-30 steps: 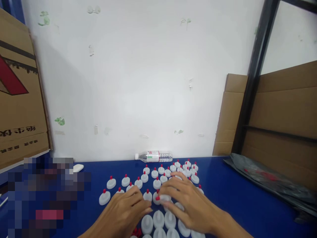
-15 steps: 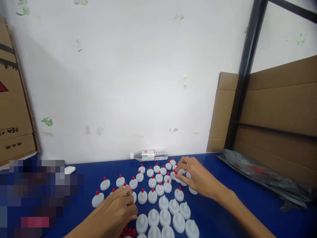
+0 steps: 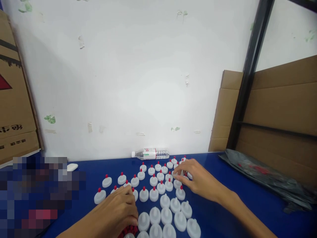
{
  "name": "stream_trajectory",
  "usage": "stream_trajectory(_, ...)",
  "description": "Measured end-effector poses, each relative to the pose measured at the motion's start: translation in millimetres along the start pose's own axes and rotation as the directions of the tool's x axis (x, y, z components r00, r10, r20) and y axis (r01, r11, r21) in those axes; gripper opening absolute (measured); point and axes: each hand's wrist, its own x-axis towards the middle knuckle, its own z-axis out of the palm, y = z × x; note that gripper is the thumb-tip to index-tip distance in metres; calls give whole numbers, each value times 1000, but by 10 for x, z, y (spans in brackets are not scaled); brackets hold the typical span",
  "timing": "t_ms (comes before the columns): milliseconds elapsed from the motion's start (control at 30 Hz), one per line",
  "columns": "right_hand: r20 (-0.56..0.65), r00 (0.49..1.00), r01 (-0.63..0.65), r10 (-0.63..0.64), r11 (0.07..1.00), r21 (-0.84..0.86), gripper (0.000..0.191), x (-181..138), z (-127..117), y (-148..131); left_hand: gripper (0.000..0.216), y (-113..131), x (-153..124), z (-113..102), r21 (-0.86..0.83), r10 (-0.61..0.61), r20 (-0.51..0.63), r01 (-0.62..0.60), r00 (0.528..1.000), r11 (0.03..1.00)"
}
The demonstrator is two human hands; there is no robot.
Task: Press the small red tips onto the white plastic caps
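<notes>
Many white round plastic caps with nozzles stand on a blue table. Those farther back, such as one white cap (image 3: 144, 195), carry small red tips (image 3: 144, 188). The nearer white caps (image 3: 166, 215) have bare nozzles. My left hand (image 3: 120, 210) is curled low beside them, over a heap of small red tips (image 3: 130, 229); its fingertips are partly hidden, as is whatever they may hold. My right hand (image 3: 193, 175) reaches into the back right group, thumb and fingers closed on a white cap (image 3: 175, 174) whose top is covered by the fingers.
A clear plastic bottle (image 3: 151, 154) lies against the white wall. A grey plastic bag (image 3: 262, 175) rests at the right, by cardboard (image 3: 279, 112) and a black metal frame (image 3: 247, 69). A carton (image 3: 17, 99) stands left. A blurred-out patch covers the left table edge.
My right hand has shifted slightly left and down at the back group, its fingers now around a white cap. My left hand has dipped slightly at the red tips. The view has shifted a little.
</notes>
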Motion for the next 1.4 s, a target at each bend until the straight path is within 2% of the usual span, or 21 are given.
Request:
stream_trajectory(100, 97, 993, 50, -62, 991, 127, 21, -32, -30, -140, 44, -75, -33, 114, -35, 37, -38, -38, 999, 999)
stream_trajectory(200, 177, 978, 85, -114, 983, 163, 21, -74, -9, -214, 49, -177, -85, 273, -71, 12, -56, -16, 998, 997)
stream_trajectory(267, 212, 970, 88, -116, 986, 140, 21, -93, 18, -226, 52, -223, -111, 368, -71, -7, -66, 3, 998, 998)
stream_trajectory(400, 228, 970, 77, -84, 996, 36, 18, -94, 41, -224, 64, -245, -133, 483, -58, -1, -199, -11, 980, 998)
stream_trajectory(467, 227, 971, 78, -79, 997, 10, 19, -87, 35, -225, 62, -240, -141, 493, -45, -2, -210, -8, 978, 999)
stream_trajectory(600, 213, 973, 86, -86, 996, 8, 21, -86, 34, -214, 46, -255, -156, 456, 16, -6, -153, 9, 988, 1000)
stream_trajectory(733, 231, 970, 72, -80, 997, 40, 28, -100, 59, -171, 43, -246, -143, 349, 40, -8, -110, 13, 994, 999)
stream_trajectory(833, 282, 959, 22, -42, 997, 73, 36, -103, 62, -152, 35, -150, -111, 190, 17, -69, 38, 69, 997, 997)
stream_trajectory(900, 310, 950, -5, -22, 996, 87, 40, -99, 54, -159, 28, -66, -87, 84, 14, -226, 135, 226, 965, 974)
stream_trajectory(967, 320, 947, -10, -17, 996, 84, 38, -93, 51, -175, 22, -6, -67, 16, 5, -288, 204, 293, 936, 956)
stream_trajectory(1067, 295, 955, 10, -27, 998, 61, 28, -83, 77, -186, 22, 11, -48, 1, 12, -270, 268, 277, 925, 961)
stream_trajectory(1233, 250, 967, 52, -58, 998, 28, 34, -80, 157, -171, 17, -48, -64, 82, 57, -310, 258, 306, 915, 950)
stream_trajectory(1400, 172, 981, 96, -91, 995, -17, 24, -71, 124, -205, 21, -106, -135, 223, 18, -356, 183, 359, 916, 933)
